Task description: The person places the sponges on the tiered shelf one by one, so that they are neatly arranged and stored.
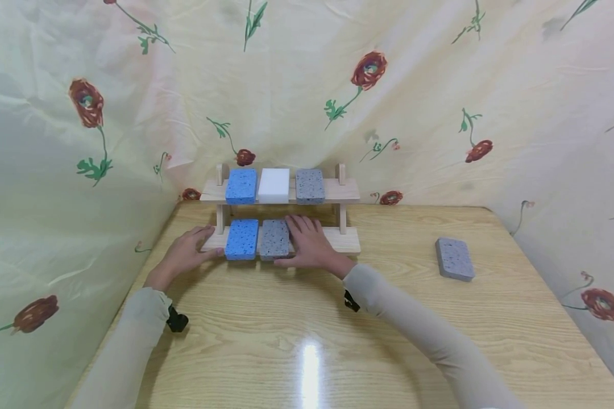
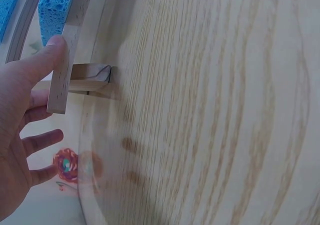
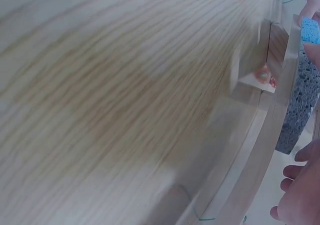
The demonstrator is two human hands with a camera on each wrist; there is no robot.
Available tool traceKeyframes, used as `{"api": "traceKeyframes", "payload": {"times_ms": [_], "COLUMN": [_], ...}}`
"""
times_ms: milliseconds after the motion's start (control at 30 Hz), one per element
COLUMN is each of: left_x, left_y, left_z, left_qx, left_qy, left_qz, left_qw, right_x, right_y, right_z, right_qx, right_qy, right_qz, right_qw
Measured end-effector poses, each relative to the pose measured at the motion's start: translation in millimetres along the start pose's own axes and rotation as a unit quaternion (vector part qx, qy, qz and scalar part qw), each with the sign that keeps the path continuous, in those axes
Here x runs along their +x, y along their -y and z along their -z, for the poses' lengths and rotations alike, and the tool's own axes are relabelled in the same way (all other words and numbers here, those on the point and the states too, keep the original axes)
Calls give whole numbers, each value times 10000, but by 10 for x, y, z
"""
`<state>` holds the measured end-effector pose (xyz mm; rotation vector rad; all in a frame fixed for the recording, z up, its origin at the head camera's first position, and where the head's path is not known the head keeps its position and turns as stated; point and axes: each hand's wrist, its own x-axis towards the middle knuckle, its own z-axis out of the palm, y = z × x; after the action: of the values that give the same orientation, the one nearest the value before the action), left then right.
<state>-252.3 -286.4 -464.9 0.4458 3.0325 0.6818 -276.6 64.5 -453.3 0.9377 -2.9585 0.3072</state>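
A two-tier wooden shelf stands at the back of the table. At its lower left end is my left hand; the thumb lies on the board's front edge beside a blue sponge, with fingers behind the board. My right hand holds a grey speckled sponge on the lower tier, right of the blue one, with the thumb at its front and fingertips near its back. In the right wrist view that grey sponge shows beside the thumb; the hand is partly cut off.
On the upper tier sit a blue sponge, a white sponge and a grey sponge. Another grey sponge lies on the wooden table to the right. Flowered cloth hangs behind and at both sides.
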Motion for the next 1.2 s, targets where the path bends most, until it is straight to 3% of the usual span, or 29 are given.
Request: {"api": "traceKeyframes", "payload": {"times_ms": [567, 1200], "left_x": [-7, -33], "left_y": [-2, -53], "left_z": [7, 33], "left_qx": [6, -21], "left_qy": [73, 28], "left_qz": [50, -10], "left_qw": [10000, 10000], "right_x": [-278, -654], "right_y": [-275, -650], "right_z": [112, 229], "right_qx": [-63, -127], "right_qy": [111, -137], "right_qz": [97, 214], "right_qw": [9999, 9996]}}
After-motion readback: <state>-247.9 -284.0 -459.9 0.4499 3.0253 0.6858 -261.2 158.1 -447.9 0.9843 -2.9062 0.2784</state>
